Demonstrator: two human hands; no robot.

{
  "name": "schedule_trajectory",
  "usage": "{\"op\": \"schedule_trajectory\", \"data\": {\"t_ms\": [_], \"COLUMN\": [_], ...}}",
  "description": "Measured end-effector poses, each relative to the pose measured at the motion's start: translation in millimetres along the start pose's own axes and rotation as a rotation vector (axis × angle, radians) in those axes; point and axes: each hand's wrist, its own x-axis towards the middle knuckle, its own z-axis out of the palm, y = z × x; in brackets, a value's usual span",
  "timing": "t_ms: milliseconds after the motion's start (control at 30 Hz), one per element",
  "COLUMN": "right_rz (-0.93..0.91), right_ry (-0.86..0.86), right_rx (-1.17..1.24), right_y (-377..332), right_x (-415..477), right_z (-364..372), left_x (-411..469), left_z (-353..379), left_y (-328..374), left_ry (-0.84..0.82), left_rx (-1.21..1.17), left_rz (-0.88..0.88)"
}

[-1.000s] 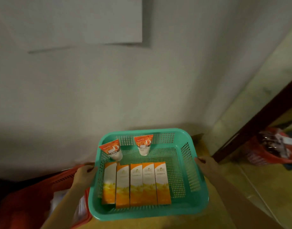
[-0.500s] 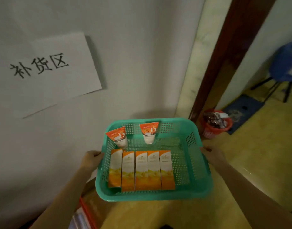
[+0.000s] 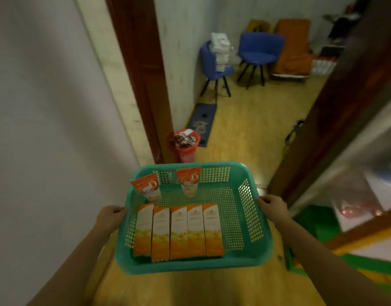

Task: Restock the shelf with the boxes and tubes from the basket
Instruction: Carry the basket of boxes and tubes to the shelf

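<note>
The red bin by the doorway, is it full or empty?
Full. The red bin on the floor is heaped to its rim with wrappers and crumpled rubbish; what they are exactly is too blurred to tell.

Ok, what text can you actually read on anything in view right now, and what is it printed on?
"D": large white letter on the left tube standing in the basket.
"D": same letter on the right tube.
Small print on both tubes: too blurred to read.
Print on the five orange and white boxes lying in a row: too small and blurred to read.
Nothing else legible.
</note>
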Motion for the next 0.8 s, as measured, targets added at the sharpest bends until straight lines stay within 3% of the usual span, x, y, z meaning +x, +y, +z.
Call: {"op": "schedule_trajectory", "data": {"t_ms": [333,800], "right_rz": [0.223,0.417], "right_ry": [0.281,0.486], "right_rx": [0.140,0.232], "right_y": [146,348], "right_x": [-70,-190], "right_z": [-124,-306], "left_x": [-78,-263], "left_z": [132,329], "left_y": [87,129], "left_ry": [-0.258,-0.508], "left_rx": [0.168,0.187], "left_rz": [0.227,0.318]}}
